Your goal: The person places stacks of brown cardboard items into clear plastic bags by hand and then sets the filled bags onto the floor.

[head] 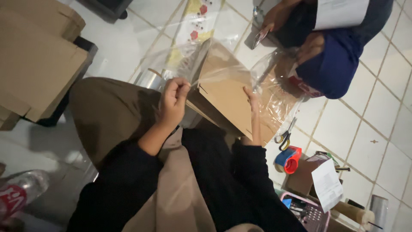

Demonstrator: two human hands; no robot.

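box (227, 96): matt brown cardboard | film (281, 101): glossy clear plastic | floor (377, 129): smooth glazed tile

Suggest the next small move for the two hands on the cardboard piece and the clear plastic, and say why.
Probably draw the clear plastic bag further down over the flat cardboard piece. The left hand pinches the plastic's edge near one corner, the right hand steadies the cardboard's side, and the lower part looks uncovered.

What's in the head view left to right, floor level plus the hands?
plastic bottle → stacked cartons → left hand pinching clear film → flat cardboard box → right hand → scissors → tape dispenser → paper slip → cardboard tube
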